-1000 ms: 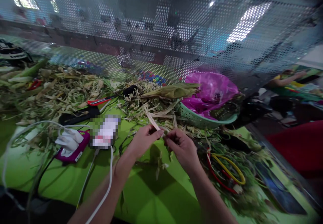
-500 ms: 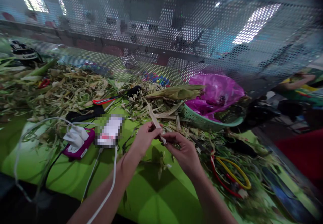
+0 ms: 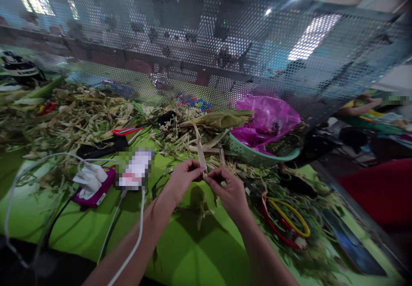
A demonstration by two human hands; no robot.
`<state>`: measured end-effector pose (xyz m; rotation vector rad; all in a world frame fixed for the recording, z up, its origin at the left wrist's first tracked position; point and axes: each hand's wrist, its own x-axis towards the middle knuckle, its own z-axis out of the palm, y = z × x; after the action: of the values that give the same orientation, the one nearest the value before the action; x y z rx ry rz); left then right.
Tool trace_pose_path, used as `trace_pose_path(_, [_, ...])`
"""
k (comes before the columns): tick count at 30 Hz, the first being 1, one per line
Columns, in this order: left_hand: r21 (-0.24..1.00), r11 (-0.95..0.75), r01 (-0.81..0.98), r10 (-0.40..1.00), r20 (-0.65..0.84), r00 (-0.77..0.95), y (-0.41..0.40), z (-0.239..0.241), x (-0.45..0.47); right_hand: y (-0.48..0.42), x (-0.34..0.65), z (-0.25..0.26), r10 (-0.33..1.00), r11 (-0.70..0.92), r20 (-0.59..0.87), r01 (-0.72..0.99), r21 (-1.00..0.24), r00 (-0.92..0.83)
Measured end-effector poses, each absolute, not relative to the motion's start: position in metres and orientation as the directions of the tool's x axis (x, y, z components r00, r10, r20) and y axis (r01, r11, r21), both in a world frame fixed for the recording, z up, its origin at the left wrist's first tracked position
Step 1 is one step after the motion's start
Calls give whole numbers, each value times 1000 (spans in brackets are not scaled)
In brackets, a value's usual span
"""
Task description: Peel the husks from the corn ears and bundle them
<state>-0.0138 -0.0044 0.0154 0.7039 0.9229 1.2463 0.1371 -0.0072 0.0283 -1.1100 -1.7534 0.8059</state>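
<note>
A pale strip of dried corn husk (image 3: 200,148) stands up from between my fingers above the green table (image 3: 186,243). My left hand (image 3: 185,176) pinches it near its lower end. Close beside, my right hand (image 3: 227,185) has thumb and forefinger closed at the bottom tip of the same strip. Below the hands a small husk scrap (image 3: 201,211) lies on the table. Behind them, a larger folded husk bundle (image 3: 222,117) rests against a light green basket (image 3: 257,155) that holds a purple plastic bag (image 3: 265,120).
Shredded husks (image 3: 80,114) cover the table's left and back. On the left are a purple power strip (image 3: 96,193), a blurred phone (image 3: 135,170) with white cables and red-handled scissors (image 3: 127,130). Red and yellow loops (image 3: 289,217) lie right. A perforated metal screen (image 3: 193,41) stands behind.
The husk strip has turned more upright, and my fingertips have come closer together at its lower end. The whole view has shifted slightly, so things on the table appear further left.
</note>
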Motion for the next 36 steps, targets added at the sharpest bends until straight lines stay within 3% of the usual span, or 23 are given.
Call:
trace_pose_path(10, [879, 214, -427, 977, -191, 96, -7, 17, -14, -6, 138, 29, 947, 309, 266, 279, -909, -182])
trace_pose_path(12, [931, 152, -332, 988, -151, 30, -3, 14, -18, -1, 146, 32, 956, 279, 247, 238, -930, -157])
trace_pose_path(15, [994, 51, -95, 989, -63, -131, 5, 6, -28, 11, 169, 39, 965, 250, 260, 189, -950, 26])
trace_pose_path(17, [999, 26, 48, 984, -17, -177, 10, 1, -34, 18, 186, 45, 944, 269, 306, 253, -929, 121])
trace_pose_path(20, [981, 9, 194, 977, 33, -212, 13, -5, -41, 21, 199, 55, 945, 285, 326, 521, -804, -12])
trace_pose_path(23, [963, -5, 269, 967, 74, -245, 12, -5, -42, 24, 196, 58, 952, 297, 235, 779, -552, -197])
trace_pose_path(26, [954, -43, 298, 952, 129, -276, 9, -1, -40, 31, 188, 50, 953, 295, 164, 897, -330, -253])
trace_pose_path(29, [962, -76, 261, 962, 139, -233, 5, 6, -36, 38, 183, 36, 957, 269, 168, 938, -218, -235])
trace_pose_path(36, [980, -69, 185, 995, 81, -55, -5, 17, -23, 35, 194, 27, 935, 299, 307, 858, -417, -177])
